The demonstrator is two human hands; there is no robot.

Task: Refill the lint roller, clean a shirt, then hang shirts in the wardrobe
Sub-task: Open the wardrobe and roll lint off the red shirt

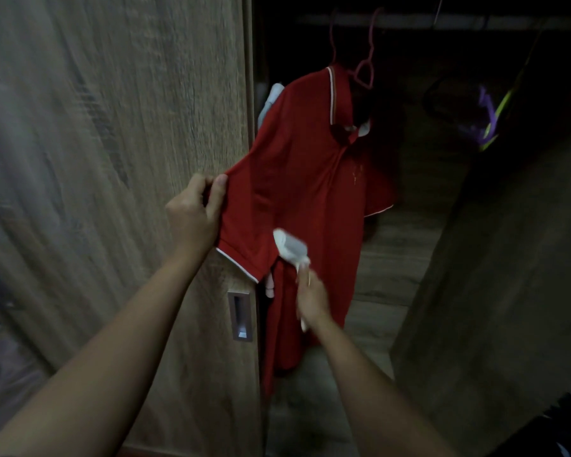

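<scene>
A red polo shirt (pixel 310 179) with white trim hangs on a pink hanger (pixel 365 69) from the wardrobe rail (pixel 409 21). My left hand (pixel 195 212) pinches the edge of its left sleeve and pulls the sleeve out sideways. My right hand (pixel 312 300) grips the handle of a white lint roller (pixel 290 245), blurred by motion. The roller head lies against the shirt just below the stretched sleeve.
A wooden sliding door (pixel 112 159) with a recessed metal handle (pixel 240 316) fills the left. A second pink hanger hangs empty beside the shirt. A pale garment (pixel 271 100) shows behind the shirt. Purple and green hangers (pixel 488 117) hang at the dark right. A wooden panel (pixel 491 275) stands right.
</scene>
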